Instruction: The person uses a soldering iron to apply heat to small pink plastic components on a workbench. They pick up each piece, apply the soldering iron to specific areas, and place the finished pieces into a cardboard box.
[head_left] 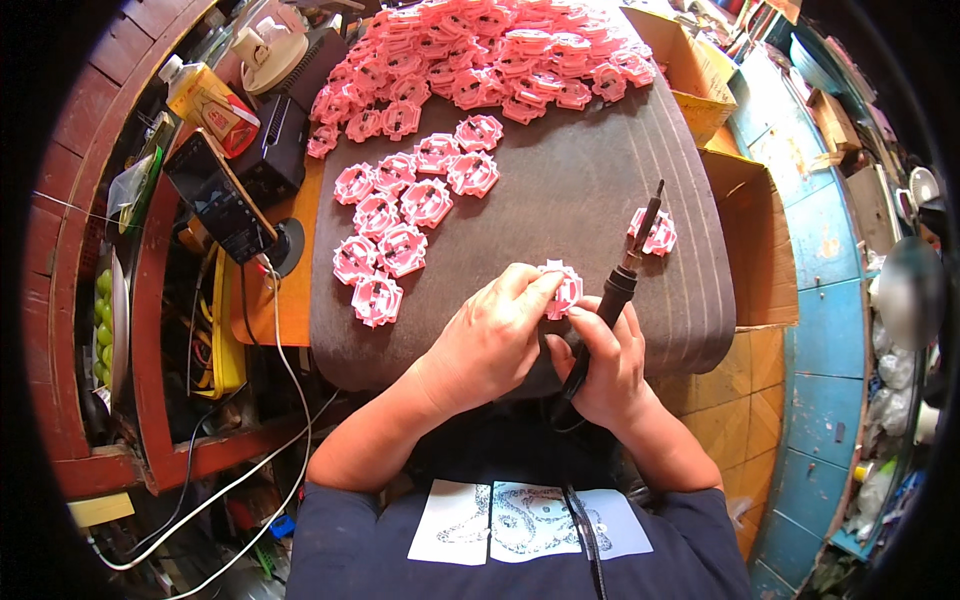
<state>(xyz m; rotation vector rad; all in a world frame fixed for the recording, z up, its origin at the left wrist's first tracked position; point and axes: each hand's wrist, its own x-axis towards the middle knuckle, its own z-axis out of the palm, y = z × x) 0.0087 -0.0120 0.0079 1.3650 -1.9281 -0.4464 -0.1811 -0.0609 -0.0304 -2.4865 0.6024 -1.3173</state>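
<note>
A small pink plastic part (565, 293) with a white scalloped edge is pinched near the front of the dark mat. My left hand (487, 335) closes thumb and fingers on its left side. My right hand (612, 365) is curled round the black handle of a soldering iron (618, 288), and its fingertips reach the right edge of the same part. The iron's tip points up and away, above another pink part (657, 233) lying on the mat. Left of my hands, several similar parts (402, 249) with dark pieces in their middles lie spread out.
A big heap of pink parts (490, 55) covers the far end of the mat-topped table (560, 180). Cardboard boxes (745, 225) stand along its right side. On the left are a phone (220, 195) on a stand, an orange bottle (212, 105) and a white cable (290, 370).
</note>
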